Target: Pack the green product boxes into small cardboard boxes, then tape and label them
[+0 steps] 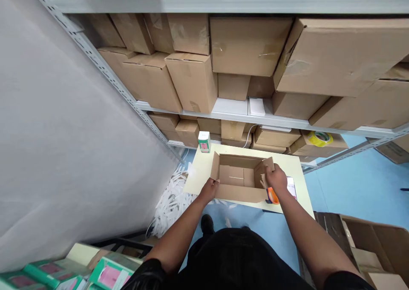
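Observation:
An open cardboard box [238, 192] sits on the pale yellow table [198, 177], and its inside shows bare cardboard. My left hand [208, 190] is closed on the box's near left corner, thumb over the edge. At the right end, my right hand [276, 178] grips a flap of the same box, which looks torn or bent. An orange and blue tape dispenser [272, 196] lies just below my right hand. Beyond the box's left end stands a small white and green carton [204, 142]. Partly hidden behind my right wrist is a flat item with a white, printed face [291, 187].
Metal shelves [230, 107] full of cardboard boxes rise behind the table. A yellow tape roll [320, 138] rests on a box at right. White paper strips [172, 200] heap on the floor at left. Green cartons [108, 273] and an open large box [377, 239] are nearer me.

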Action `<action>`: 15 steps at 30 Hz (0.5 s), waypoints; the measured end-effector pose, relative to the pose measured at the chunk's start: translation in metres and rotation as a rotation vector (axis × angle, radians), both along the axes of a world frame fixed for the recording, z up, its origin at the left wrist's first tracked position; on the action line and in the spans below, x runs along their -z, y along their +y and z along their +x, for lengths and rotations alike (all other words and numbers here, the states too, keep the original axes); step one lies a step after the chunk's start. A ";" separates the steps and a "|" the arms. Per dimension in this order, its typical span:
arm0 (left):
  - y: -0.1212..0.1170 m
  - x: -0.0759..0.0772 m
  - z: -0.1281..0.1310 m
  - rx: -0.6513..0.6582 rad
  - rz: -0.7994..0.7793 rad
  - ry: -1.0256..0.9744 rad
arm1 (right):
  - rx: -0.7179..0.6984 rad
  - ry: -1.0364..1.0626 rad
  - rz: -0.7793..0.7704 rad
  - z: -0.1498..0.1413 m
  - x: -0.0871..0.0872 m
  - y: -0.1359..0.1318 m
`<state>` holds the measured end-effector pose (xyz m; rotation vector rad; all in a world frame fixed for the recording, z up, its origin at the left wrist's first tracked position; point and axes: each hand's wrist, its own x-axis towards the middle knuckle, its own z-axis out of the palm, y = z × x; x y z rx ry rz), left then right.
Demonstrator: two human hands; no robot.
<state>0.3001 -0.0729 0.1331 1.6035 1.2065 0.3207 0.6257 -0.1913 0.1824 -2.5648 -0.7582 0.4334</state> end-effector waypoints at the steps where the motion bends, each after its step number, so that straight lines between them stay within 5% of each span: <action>1: 0.000 0.000 0.000 -0.006 -0.003 0.019 | 0.060 0.061 0.029 0.006 0.004 -0.004; 9: 0.008 -0.015 0.005 -0.024 -0.117 0.012 | 0.354 0.384 0.228 0.029 0.024 -0.035; 15: 0.012 -0.021 0.009 0.008 -0.114 0.144 | 0.363 0.404 0.377 -0.007 0.025 -0.078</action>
